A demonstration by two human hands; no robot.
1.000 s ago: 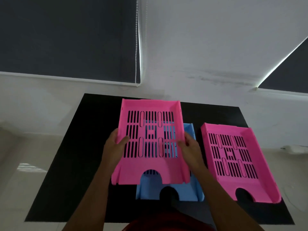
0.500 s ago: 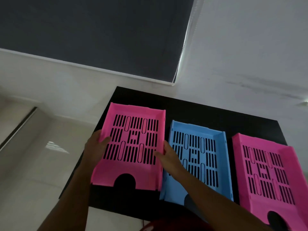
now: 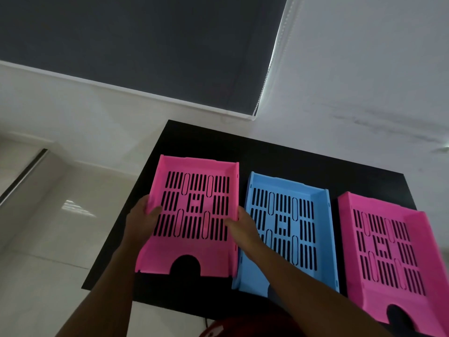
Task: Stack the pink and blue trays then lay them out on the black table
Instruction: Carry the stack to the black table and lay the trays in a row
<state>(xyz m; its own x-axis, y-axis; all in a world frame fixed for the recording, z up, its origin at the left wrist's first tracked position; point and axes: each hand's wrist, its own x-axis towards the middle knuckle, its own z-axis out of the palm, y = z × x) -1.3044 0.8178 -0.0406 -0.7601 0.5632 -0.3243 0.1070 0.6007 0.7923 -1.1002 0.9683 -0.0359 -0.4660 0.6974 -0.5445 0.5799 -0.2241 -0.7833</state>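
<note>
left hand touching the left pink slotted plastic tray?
Touching. The head view shows the left hand wrapped over the left pink slotted plastic tray's left wall, thumb lying on the slotted floor.

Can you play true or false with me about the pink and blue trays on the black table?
1. Three slotted plastic trays sit side by side on the black table. True.
2. The blue slotted plastic tray is in the middle. True.
3. Both hands hold the blue tray. False: the left hand and right hand grip the sides of the left pink slotted plastic tray.
4. The right pink slotted plastic tray is stacked on the blue one. False: it lies beside it, on its own.
5. The window blind behind the table is bright yellow. False: it is dark grey.
</note>
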